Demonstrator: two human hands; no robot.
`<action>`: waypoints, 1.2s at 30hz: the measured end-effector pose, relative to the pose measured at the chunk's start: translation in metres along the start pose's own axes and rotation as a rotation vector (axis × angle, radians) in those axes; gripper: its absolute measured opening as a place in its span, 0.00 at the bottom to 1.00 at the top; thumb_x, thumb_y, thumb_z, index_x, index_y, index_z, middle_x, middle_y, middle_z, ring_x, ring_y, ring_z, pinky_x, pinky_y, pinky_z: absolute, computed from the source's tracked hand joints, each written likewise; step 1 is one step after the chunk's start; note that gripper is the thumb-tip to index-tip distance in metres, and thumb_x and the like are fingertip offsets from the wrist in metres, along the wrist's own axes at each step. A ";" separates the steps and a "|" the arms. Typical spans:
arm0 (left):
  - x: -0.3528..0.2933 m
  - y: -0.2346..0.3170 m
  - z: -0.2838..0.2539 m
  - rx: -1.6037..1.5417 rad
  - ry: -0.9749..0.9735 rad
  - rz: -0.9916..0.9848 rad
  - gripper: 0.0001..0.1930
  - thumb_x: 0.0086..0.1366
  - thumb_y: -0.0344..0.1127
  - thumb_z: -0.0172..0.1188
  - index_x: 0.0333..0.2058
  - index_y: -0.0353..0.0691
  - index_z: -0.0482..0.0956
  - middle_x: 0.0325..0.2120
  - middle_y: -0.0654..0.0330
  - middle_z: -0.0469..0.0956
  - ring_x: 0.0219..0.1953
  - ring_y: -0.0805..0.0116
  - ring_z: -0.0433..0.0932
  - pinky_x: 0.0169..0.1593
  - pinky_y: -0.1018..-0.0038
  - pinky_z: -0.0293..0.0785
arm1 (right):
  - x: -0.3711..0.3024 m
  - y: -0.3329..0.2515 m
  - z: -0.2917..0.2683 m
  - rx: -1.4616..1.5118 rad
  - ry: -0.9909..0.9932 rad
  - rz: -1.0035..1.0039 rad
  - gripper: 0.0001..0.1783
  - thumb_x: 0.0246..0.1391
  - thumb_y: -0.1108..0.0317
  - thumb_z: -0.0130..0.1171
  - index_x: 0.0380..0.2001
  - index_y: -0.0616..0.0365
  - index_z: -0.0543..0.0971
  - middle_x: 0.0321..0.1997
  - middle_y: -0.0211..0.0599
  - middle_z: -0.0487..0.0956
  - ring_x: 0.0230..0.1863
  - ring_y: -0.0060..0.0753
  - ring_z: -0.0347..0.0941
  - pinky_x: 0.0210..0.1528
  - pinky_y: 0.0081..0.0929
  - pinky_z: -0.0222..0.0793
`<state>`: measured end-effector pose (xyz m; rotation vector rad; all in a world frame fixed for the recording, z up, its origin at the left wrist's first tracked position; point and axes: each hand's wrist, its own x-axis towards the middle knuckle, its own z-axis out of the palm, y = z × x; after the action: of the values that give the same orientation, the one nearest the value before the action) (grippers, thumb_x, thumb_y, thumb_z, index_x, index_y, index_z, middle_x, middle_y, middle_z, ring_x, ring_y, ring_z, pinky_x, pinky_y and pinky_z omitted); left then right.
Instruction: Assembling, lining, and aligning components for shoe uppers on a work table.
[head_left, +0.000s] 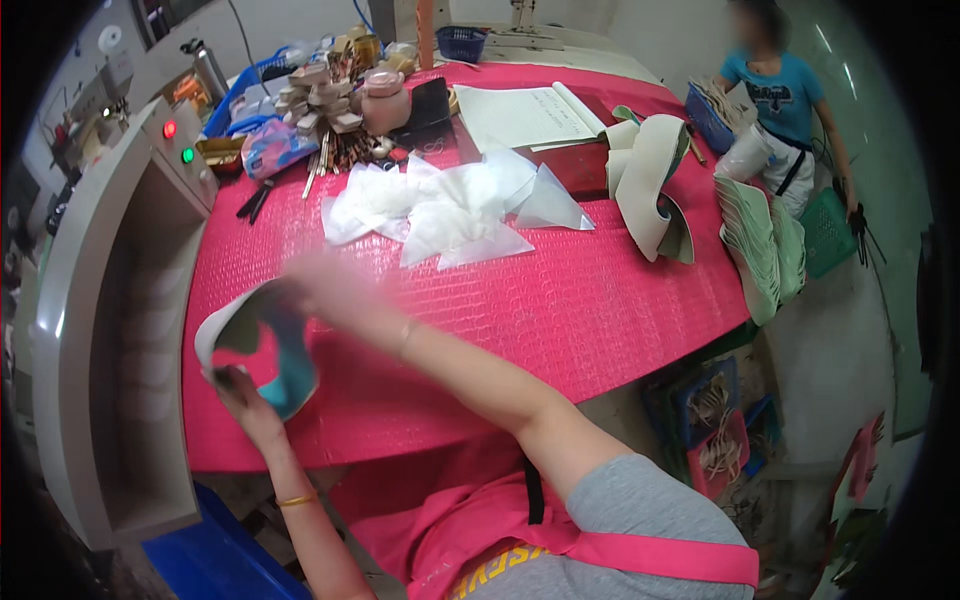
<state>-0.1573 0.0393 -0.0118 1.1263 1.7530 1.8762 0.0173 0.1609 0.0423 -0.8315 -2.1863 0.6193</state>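
A curved, band-like piece of sheet material (294, 368), pale outside with dark grey and teal faces, is held up over the near left of the pink table. My left hand (246, 402) grips its lower end, fingers closed on the edge. At its upper end is my right hand (335, 290), smeared by motion, so its fingers cannot be made out. Beyond my right hand, thin white translucent pieces (450, 205) lie in a loose pile. Similar curved cream and green pieces (650, 185) rest at the table's right side.
A grey machine housing (75, 330) with red and green lights borders the pink table (560, 310) on the left. Bundled parts, a pink jar (386, 103) and an open notebook (530, 115) sit at the back. Green stacked pieces (755, 245) hang over the right edge; a person (780, 110) stands beyond.
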 end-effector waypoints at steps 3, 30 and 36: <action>-0.002 0.003 -0.019 0.049 -0.226 -0.054 0.24 0.66 0.42 0.42 0.56 0.33 0.54 0.48 0.56 0.65 0.49 0.69 0.65 0.53 0.70 0.59 | -0.027 -0.092 -0.019 0.174 0.281 -0.246 0.16 0.44 0.55 0.58 0.27 0.56 0.71 0.16 0.42 0.69 0.21 0.46 0.71 0.22 0.38 0.65; -0.040 0.198 0.056 -0.771 -0.592 -0.287 0.18 0.63 0.37 0.46 0.45 0.27 0.69 0.36 0.57 0.75 0.40 0.70 0.72 0.45 0.76 0.65 | -0.031 -0.034 -0.161 1.283 -0.020 0.286 0.12 0.54 0.64 0.51 0.35 0.62 0.75 0.33 0.31 0.78 0.32 0.20 0.73 0.35 0.18 0.68; -0.001 0.205 0.046 -0.327 -0.782 0.101 0.14 0.62 0.34 0.50 0.42 0.30 0.71 0.35 0.58 0.75 0.41 0.71 0.71 0.47 0.75 0.66 | -0.011 -0.051 -0.158 1.477 -0.218 0.306 0.13 0.55 0.63 0.50 0.38 0.61 0.74 0.34 0.32 0.77 0.33 0.19 0.73 0.35 0.17 0.67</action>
<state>-0.0685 0.0317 0.1783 1.5414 0.9373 1.3962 0.1227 0.1469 0.1701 -0.2325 -1.1422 2.1191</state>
